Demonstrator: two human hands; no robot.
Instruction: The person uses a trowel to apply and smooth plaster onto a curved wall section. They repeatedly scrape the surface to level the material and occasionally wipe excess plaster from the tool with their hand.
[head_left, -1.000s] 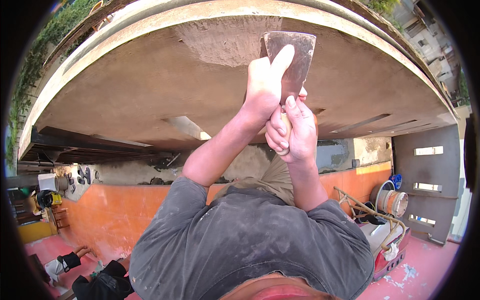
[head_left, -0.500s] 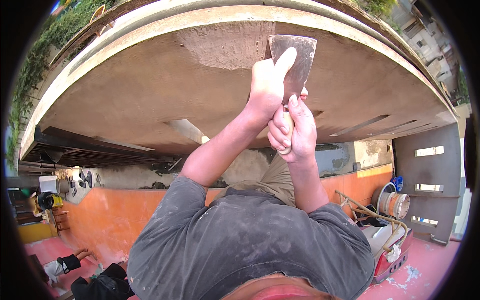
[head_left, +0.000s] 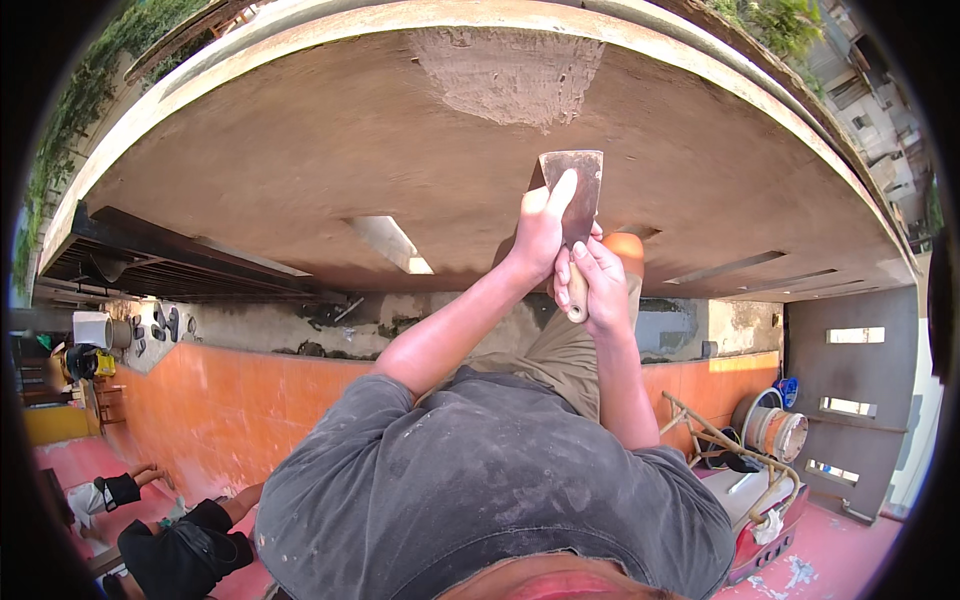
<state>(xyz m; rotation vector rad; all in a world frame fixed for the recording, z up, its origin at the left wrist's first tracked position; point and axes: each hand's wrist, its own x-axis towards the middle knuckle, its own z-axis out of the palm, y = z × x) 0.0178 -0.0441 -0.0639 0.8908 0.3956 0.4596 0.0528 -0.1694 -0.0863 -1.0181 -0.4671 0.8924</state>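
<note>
Holding a scraper two-handed here. Right hand was wrapped round the handle, so the blade stuck out toward 12 o'clock from that grip, long axis running 12 to 6. Left hand sat at 10 o'clock from the right, thumb flat on the metal – most fingers were hidden behind, so I couldn't tell how closed it was. Brown wall beyond, rough patch at 12 – couldn't tell if the blade touched the wall. Pink floor, bucket at 4, somebody in black at 8.
</note>
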